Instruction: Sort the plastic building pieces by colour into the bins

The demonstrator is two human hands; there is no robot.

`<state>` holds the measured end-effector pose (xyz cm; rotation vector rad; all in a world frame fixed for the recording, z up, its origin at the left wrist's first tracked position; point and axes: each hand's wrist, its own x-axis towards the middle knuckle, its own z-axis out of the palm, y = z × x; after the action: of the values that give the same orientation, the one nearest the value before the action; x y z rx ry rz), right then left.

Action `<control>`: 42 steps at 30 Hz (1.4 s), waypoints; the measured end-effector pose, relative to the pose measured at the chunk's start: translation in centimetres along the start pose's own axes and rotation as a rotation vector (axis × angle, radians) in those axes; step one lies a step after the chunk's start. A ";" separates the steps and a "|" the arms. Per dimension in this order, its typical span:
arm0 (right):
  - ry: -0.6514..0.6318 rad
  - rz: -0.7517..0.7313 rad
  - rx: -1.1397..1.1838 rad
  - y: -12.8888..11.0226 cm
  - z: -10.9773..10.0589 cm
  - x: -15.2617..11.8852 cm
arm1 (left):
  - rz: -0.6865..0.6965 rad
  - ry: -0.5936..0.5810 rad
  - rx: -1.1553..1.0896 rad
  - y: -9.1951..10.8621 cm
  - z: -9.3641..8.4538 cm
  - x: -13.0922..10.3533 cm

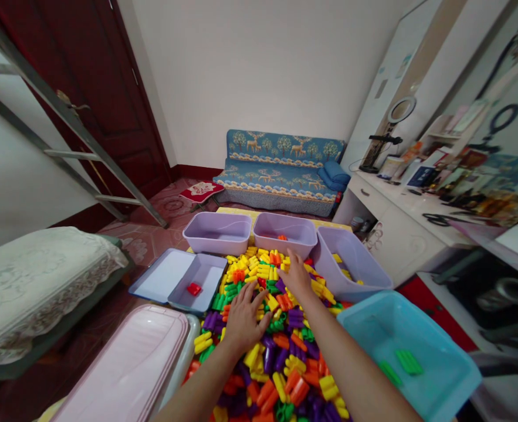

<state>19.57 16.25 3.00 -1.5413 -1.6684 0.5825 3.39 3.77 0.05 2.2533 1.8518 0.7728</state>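
A wide heap of plastic pieces (280, 351) in yellow, orange, green, purple and red covers the middle of the table. My left hand (244, 316) rests on the heap with its fingers spread, holding nothing. Farther out, my right hand (296, 275) reaches over the heap near the middle lilac bin (285, 246), its fingers apart. One orange piece shows in that bin. Yellow pieces lie in the right lilac bin (355, 287), green ones in the turquoise bin (417, 398), and red in the small blue-grey box (219, 287).
Another lilac bin (217, 243) stands at the back left. A pink lid (131, 363) covers a container at the near left. Beyond the table are a blue sofa (280, 176), a red stool (201, 190), a ladder and a cluttered white dresser (417, 217).
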 end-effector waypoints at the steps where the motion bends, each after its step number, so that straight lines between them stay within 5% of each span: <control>1: -0.040 0.018 -0.071 -0.2 0.2 0.1 | -0.001 0.003 -0.002 0.0 0.0 0.0; 9: -0.159 0.071 -0.137 0.9 -0.5 -0.8 | -0.003 0.000 -0.018 -0.1 0.0 0.0; 18: -0.248 0.123 0.194 2.3 -2.7 -6.8 | 0.013 0.016 -0.009 -0.2 0.1 0.0; 23: -0.390 0.286 0.543 1.9 -4.5 -7.5 | 0.024 0.012 0.001 -0.2 0.0 0.0; 26: -0.235 0.377 0.640 1.6 -5.8 -6.6 | 0.024 0.006 0.004 -0.2 0.0 0.0; 31: 0.420 0.418 1.101 2.0 -8.0 -3.9 | 0.008 0.005 0.005 -0.1 0.0 0.0; 33: 0.568 0.410 1.213 2.5 -8.9 -3.0 | 0.007 0.000 0.005 -0.1 -0.1 0.0; 38: 0.588 0.400 1.268 3.3 -10.1 -2.5 | 0.014 -0.010 0.004 -0.1 -0.2 0.0; 42: 0.496 0.378 1.089 3.1 -8.6 -3.6 | 0.014 -0.004 0.000 -0.1 0.0 0.0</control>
<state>28.16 11.83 4.90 -1.0159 -0.4776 0.9838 3.25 3.79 0.03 2.2688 1.8364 0.7696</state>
